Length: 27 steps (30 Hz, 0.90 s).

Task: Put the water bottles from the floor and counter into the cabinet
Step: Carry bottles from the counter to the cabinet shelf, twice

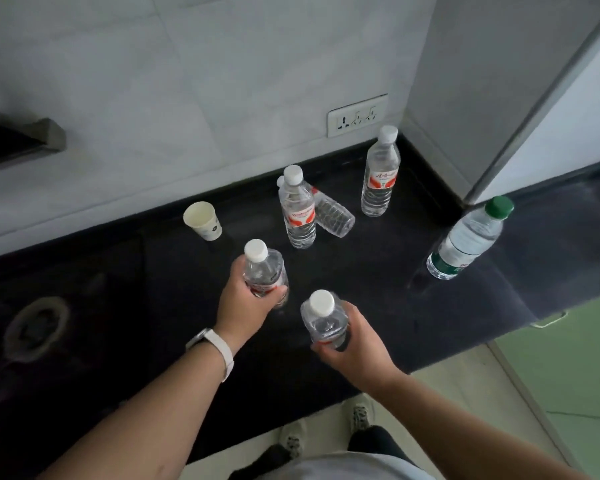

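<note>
Stone, black and finely speckled, makes up the counter (118, 289), backed by pale matte wall tiles (153, 81) with a white socket strip (357, 118) set low in them. Six clear ribbed plastic bottles are on or over this surface. The left hand (245, 299) wraps a white-capped bottle (264, 271) around its red-and-white label, thumb across the front and fingers curled behind, the cap rising above the knuckles. A white watch band (215, 348) circles that wrist. The right hand (354, 341) closes on a second white-capped bottle (324, 320) from its right side, fingers curved around the lower body, shoulder and cap standing clear above the grip; whether either bottle's base touches the counter cannot be told. Farther back, one upright bottle (297, 213) with a red label stands just in front of a bottle lying on its side (333, 214), which leans against it. Another upright bottle (380, 174) stands near the wall corner. A green-capped bottle (468, 239) with a green-and-white label stands well to the right, by a grey metal edge (520, 126). A cream paper cup (203, 220), open and conical, sits to the left.
</note>
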Each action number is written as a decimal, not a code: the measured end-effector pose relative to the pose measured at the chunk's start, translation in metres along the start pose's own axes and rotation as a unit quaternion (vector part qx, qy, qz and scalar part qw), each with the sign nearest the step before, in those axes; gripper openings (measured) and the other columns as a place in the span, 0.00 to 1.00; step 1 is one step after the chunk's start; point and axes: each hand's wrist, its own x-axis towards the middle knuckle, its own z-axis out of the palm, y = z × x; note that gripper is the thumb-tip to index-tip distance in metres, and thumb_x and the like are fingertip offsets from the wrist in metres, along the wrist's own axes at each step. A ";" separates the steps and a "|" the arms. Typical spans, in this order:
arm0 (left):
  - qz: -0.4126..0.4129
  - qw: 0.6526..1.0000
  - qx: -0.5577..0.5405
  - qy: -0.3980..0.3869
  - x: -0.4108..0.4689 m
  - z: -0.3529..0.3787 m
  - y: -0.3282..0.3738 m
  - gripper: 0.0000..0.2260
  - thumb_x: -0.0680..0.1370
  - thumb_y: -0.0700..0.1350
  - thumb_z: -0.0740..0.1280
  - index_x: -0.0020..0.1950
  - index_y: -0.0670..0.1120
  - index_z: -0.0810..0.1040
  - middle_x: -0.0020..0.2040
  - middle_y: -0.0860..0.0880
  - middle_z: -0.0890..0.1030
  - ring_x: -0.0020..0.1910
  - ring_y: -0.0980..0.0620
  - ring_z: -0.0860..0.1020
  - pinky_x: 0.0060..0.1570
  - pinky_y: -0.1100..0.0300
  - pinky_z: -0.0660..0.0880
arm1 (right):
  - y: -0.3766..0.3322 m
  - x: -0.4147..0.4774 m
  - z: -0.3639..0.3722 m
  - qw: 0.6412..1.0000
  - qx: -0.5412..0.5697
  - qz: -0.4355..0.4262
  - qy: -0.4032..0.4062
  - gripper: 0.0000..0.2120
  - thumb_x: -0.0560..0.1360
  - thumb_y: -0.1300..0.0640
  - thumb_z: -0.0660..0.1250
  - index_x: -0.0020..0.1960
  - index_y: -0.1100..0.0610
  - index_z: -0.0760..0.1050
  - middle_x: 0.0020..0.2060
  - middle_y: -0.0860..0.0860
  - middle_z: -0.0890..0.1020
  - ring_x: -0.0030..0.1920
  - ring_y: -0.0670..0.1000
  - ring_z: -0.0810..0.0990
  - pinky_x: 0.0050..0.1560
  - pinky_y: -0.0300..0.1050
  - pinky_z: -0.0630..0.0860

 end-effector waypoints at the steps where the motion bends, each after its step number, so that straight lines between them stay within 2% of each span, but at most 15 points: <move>1: -0.009 1.000 -0.002 0.008 0.000 0.002 0.001 0.32 0.68 0.46 0.81 0.66 0.57 0.68 0.58 0.55 0.80 0.57 0.54 0.80 0.59 0.52 0.77 | 0.001 0.004 -0.003 1.000 0.002 -0.007 -0.009 0.30 0.65 0.48 0.77 0.60 0.36 0.64 0.52 0.37 0.77 0.53 0.36 0.76 0.50 0.30 0.71; 6: -0.063 0.997 -0.013 0.035 -0.008 0.008 0.010 0.31 0.68 0.47 0.80 0.67 0.55 0.70 0.56 0.57 0.81 0.55 0.58 0.80 0.59 0.52 0.78 | 0.005 0.019 -0.014 0.997 0.012 -0.024 -0.071 0.30 0.65 0.47 0.77 0.58 0.36 0.63 0.53 0.39 0.78 0.53 0.38 0.78 0.51 0.35 0.76; 10: -0.095 0.993 -0.023 0.069 -0.026 0.011 0.014 0.31 0.69 0.47 0.80 0.67 0.58 0.70 0.55 0.59 0.81 0.55 0.60 0.80 0.57 0.57 0.76 | 0.008 0.028 -0.018 0.993 0.007 -0.054 -0.108 0.30 0.64 0.46 0.77 0.58 0.35 0.63 0.53 0.38 0.77 0.53 0.37 0.77 0.49 0.31 0.73; 14: -0.111 0.990 -0.020 0.089 -0.055 0.008 0.006 0.32 0.68 0.50 0.81 0.67 0.59 0.71 0.58 0.59 0.81 0.57 0.59 0.80 0.60 0.52 0.78 | 0.004 0.034 -0.024 0.987 -0.013 -0.092 -0.132 0.30 0.66 0.47 0.77 0.61 0.37 0.65 0.52 0.35 0.75 0.54 0.36 0.75 0.49 0.29 0.70; 19: -0.144 0.982 -0.017 0.122 -0.092 -0.005 -0.002 0.34 0.67 0.51 0.81 0.69 0.57 0.71 0.58 0.59 0.81 0.58 0.58 0.80 0.61 0.50 0.78 | -0.007 0.036 -0.021 0.976 -0.040 -0.131 -0.167 0.29 0.66 0.48 0.78 0.63 0.44 0.70 0.50 0.36 0.75 0.52 0.40 0.76 0.52 0.35 0.73; 27: -0.179 0.964 -0.013 0.194 -0.152 -0.046 -0.027 0.36 0.65 0.50 0.81 0.70 0.57 0.71 0.60 0.58 0.80 0.60 0.55 0.79 0.63 0.48 0.76 | -0.034 0.003 0.012 0.964 -0.043 -0.166 -0.203 0.30 0.65 0.47 0.78 0.62 0.42 0.68 0.52 0.38 0.77 0.54 0.42 0.77 0.55 0.41 0.76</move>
